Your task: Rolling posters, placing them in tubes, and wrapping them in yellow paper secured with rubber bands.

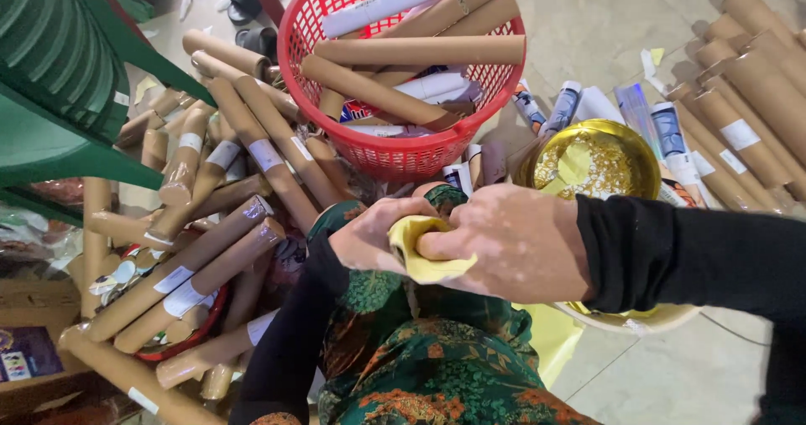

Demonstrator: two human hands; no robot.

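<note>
A yellow paper sheet is grasped and crumpled between the left hand and right hand, fingers clenched on it. Probably, firmer pressing is needed next.

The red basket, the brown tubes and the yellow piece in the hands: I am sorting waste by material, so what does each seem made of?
Red basket: likely moulded plastic, glossy, with open lattice walls. Brown tubes: probably cardboard, matt kraft brown, some bearing white labels. Yellow piece, pinched between the left hand and right hand: thin, creased sheet, perhaps paper or foil; the look leaves it open.
</note>
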